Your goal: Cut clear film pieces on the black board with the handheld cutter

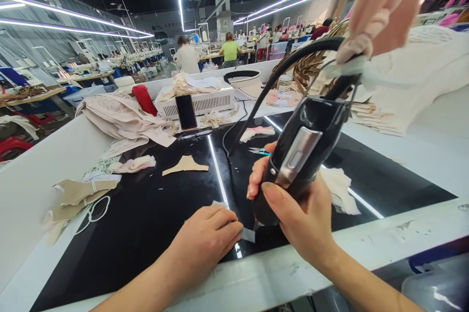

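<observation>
A black corded hand tool (304, 155) is gripped firmly by the right hand (300, 214), tip down on a small grey strip (246, 234). The strip is pinned flat by the left hand (205, 238) on the black tabletop (146, 214); scissors (259, 151) lie beyond.

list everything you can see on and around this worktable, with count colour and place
black worktop: 1, glossy black, centre
handheld tool: 1, black and silver, corded, in the right hand
small fabric strip: 1, pale grey, under the tool tip at the near edge
tan cut piece: 1, tan, mid worktop
scissors: 1, teal handles, behind the tool
phone: 1, black, propped against the white basket
white basket: 1, white, back of table
fabric pile: 1, beige, back left
red object: 1, red, beside the pile
other workers: several, far benches
left hand: 1, pressing the strip flat
right hand: 1, grip closed on the tool
</observation>
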`<state>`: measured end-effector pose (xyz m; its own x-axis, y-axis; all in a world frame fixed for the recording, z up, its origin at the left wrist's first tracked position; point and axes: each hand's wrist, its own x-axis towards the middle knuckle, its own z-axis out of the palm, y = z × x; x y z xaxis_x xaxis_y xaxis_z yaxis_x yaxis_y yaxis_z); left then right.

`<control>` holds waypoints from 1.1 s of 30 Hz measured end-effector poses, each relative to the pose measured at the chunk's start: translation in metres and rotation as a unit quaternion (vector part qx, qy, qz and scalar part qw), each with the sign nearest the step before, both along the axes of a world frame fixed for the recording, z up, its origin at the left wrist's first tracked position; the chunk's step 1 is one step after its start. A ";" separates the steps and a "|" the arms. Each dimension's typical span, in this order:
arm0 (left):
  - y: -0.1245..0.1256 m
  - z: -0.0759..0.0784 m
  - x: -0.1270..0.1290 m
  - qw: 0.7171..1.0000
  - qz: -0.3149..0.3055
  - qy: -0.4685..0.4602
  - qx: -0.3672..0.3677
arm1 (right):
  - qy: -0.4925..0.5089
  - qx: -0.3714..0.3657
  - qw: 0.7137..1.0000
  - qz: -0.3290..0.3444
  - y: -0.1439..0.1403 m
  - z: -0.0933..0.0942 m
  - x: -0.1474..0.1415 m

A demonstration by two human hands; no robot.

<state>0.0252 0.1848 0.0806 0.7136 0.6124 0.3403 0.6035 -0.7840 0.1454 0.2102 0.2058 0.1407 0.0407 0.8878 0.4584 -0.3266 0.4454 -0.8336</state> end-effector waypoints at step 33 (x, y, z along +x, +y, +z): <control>-0.006 0.005 -0.001 0.997 -0.009 0.022 0.072 | -0.027 0.002 1.000 -0.016 -0.005 0.002 0.000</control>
<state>0.0241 0.1786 0.0851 0.7399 0.5471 0.3914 0.5931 -0.8051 0.0043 0.2103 0.2006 0.1427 0.0438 0.8845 0.4644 -0.2665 0.4584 -0.8479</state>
